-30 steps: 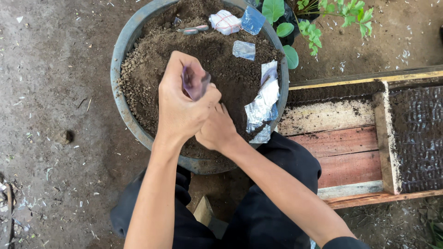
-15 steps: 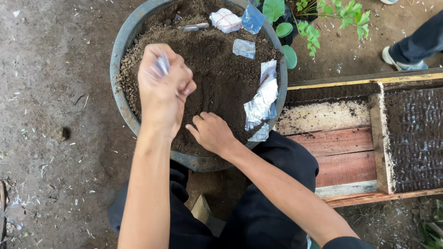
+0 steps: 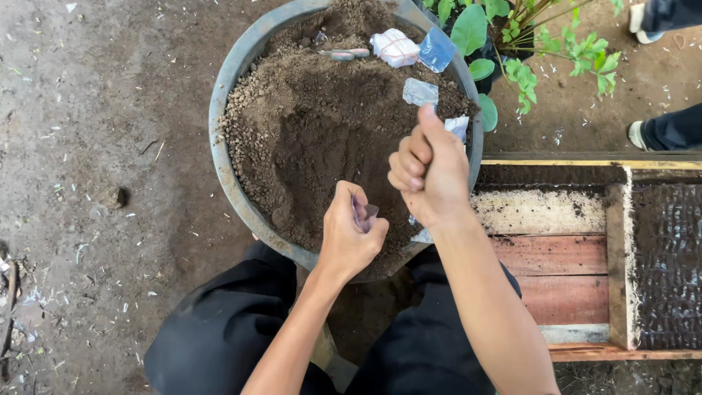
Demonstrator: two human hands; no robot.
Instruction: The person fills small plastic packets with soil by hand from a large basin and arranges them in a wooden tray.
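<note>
A round grey basin (image 3: 219, 157) filled with dark soil (image 3: 322, 124) stands in front of my knees. My left hand (image 3: 349, 240) hovers over the basin's near rim, shut on a small clear plastic bag (image 3: 363, 214) pinched between thumb and fingers. My right hand (image 3: 433, 172) is at the basin's right side, fingers curled into a fist with the thumb pointing up. Under it lies a pile of white plastic bags (image 3: 458, 126), mostly hidden. I cannot see anything inside the right fist.
On the soil at the far side lie a tied white bundle (image 3: 395, 47) and loose clear bags (image 3: 421, 91). A leafy plant (image 3: 526, 44) grows behind. A wooden frame (image 3: 578, 285) with dark filled bags (image 3: 669, 263) sits right. Another person's feet (image 3: 662, 128) stand at upper right.
My left hand, raised over the soil's left side before, has dropped to the near rim still holding the small bag. My right hand moved up and right onto the bag pile.
</note>
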